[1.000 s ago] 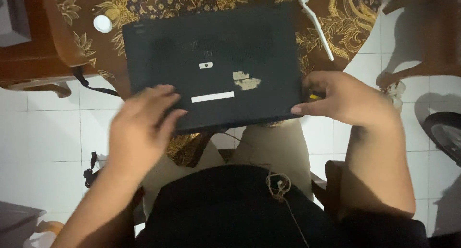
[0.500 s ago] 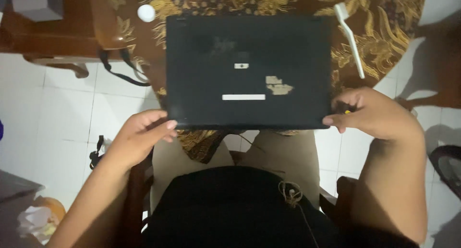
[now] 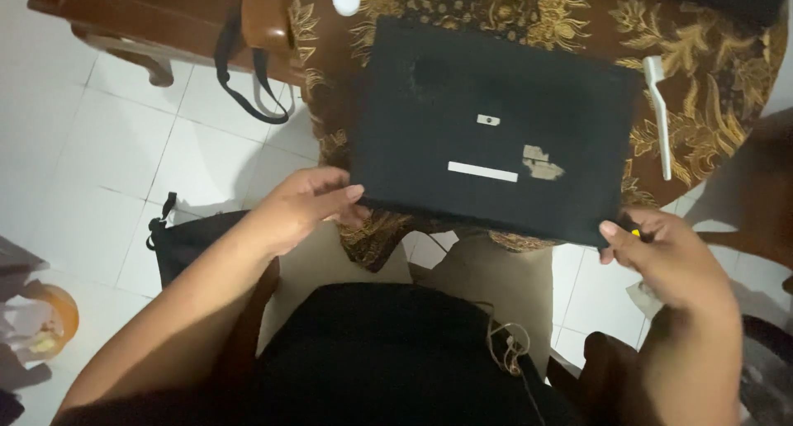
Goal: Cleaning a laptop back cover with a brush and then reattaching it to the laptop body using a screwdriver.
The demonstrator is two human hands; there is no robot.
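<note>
Nearest, the left hand (image 3: 301, 207) pinches the near left corner of a flat black rectangular laptop (image 3: 496, 133), fingers closed on its edge; the right hand (image 3: 669, 257) grips the near right corner likewise. The laptop lies closed on a brown gold-flowered tablecloth (image 3: 710, 54), a white plastic brush (image 3: 658, 112) just beside it.

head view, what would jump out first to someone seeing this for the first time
The big dark flat laptop fills the middle, lying closed on a round table covered in a brown cloth with gold flowers. The left hand grips its near left corner and the right hand its near right corner, with a small yellow thing at the right fingers. A white toothbrush lies on the cloth right of the laptop.
</note>
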